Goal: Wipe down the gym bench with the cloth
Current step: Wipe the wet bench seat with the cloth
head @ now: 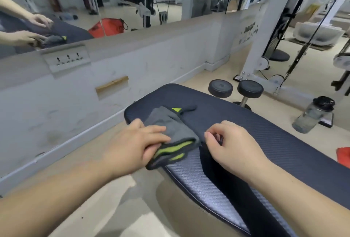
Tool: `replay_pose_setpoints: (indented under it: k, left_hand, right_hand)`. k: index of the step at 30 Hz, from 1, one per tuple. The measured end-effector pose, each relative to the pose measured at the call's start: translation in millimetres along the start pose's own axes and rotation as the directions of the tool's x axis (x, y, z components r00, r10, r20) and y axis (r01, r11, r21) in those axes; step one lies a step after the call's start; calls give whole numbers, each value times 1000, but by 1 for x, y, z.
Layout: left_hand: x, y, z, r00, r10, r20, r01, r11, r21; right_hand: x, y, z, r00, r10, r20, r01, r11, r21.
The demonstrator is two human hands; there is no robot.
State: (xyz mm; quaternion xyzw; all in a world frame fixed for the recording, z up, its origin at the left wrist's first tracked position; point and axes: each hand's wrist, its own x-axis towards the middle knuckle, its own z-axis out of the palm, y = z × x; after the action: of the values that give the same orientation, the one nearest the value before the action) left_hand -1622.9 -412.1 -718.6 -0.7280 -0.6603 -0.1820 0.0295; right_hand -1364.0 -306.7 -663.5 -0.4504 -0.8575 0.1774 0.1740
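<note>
The gym bench is a long dark blue textured pad running from the middle of the view to the lower right. A folded grey cloth with lime-green trim lies on its near-left end. My left hand presses on the cloth's left side, with fingers on top and the thumb under its green-striped edge. My right hand hovers just right of the cloth, its fingers curled and pinching a dark edge; I cannot tell whether that edge is the cloth or the pad.
A low white wall with a mirror above it runs along the left. Two dumbbells stand on the floor beyond the bench. A clear water bottle sits at the right. A white cable machine frame rises behind.
</note>
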Motion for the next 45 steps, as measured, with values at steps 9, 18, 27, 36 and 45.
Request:
replay_pose_setpoints:
  k: [9,18,27,36,45]
  left_hand:
    - [27,130,1,972,100,213,-124,987,106]
    - [65,132,-1,867,-385,315,283,903,324]
    - [-14,273,7,950,68,304,-66,998,-14]
    - [-6,145,3,867,-490,89,466,862,200]
    - [-33,208,-4,967,-46,249,51,999,-10]
  right_hand:
    - [-33,42,-35,992,113,55,-111,993,-38]
    - [-49,59,-51,981,113,160,-125,989,72]
    - [-68,69,-70,984,78,158,-83,996,24]
    - [-85,80,-80,979,106,175,-118,991,56]
    - [-79,56,-62,973,52,224,-64,997,48]
